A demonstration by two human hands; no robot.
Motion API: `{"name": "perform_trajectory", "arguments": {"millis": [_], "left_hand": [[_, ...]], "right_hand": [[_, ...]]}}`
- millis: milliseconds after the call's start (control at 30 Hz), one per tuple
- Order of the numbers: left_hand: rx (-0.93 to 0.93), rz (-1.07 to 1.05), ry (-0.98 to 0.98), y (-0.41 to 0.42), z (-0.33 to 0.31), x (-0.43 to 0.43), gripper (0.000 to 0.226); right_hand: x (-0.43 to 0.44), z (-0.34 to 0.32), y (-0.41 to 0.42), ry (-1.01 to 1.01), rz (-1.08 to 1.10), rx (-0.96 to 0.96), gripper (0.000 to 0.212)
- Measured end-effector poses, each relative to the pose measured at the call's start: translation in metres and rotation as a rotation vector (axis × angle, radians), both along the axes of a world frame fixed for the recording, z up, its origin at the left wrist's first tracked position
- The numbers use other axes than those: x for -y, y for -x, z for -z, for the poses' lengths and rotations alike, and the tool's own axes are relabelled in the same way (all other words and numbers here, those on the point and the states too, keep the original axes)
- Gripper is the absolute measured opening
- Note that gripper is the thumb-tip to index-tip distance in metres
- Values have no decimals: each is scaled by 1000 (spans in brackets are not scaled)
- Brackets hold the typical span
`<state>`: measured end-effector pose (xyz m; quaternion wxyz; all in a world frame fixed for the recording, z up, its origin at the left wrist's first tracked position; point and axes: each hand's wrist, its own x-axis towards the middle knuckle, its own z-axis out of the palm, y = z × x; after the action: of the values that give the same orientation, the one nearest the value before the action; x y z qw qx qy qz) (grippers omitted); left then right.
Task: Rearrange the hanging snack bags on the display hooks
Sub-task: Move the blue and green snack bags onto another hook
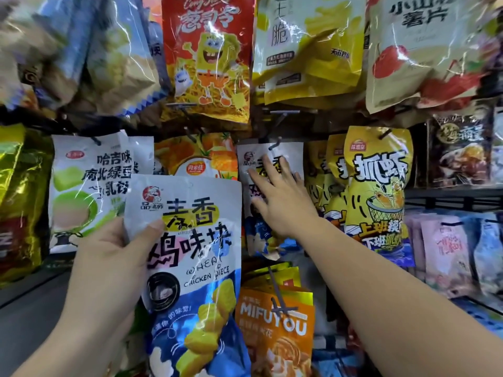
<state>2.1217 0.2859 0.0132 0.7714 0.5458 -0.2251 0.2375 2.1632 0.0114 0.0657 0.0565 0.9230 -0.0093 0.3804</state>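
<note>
While the left hand pinches the white-and-blue glossy plastic snack bag by its left edge, near centre, the right hand lies spread on the matching hanging bag beyond. Steadying that bag should ease threading the held one's hole onto the grey metal hook.

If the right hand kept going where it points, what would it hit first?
The white snack bag hanging on the hook straight ahead; fingers of the right hand look almost on it.
</note>
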Motion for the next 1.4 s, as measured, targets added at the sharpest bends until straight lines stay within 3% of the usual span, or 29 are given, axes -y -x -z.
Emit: {"name": "perform_trajectory", "arguments": {"millis": [133,200,267,400,633,733,933,1067,1200,1400], "left_hand": [[-25,23,10,0,3,6,16],[-30,27,12,2,1,12,14],[-30,25,23,1,1,17,13],[-18,34,11,2,1,29,14],[-5,73,-22,6,-3,49,5],[0,93,-33,4,-5,51,39],[10,37,-47,2,-16,42,35],[46,-46,-45,-5,-16,27,63],[82,-167,-42,-11,-13,15,53],[75,-222,14,-17,-11,4,61]], "right_hand": [[-16,-2,30,-420,-315,167,45],[-33,3,52,-755,-517,291,64],[-47,8,73,-1000,-639,260,81],[-58,24,92,-900,-677,275,59],[-45,30,84,-980,-661,385,70],[-43,22,85,-961,-641,415,69],[-29,-10,82,-928,-594,540,62],[-16,-36,82,-871,-467,584,55],[-11,-53,80,-829,-337,600,56],[-7,-60,77,-771,-253,597,51]]}}
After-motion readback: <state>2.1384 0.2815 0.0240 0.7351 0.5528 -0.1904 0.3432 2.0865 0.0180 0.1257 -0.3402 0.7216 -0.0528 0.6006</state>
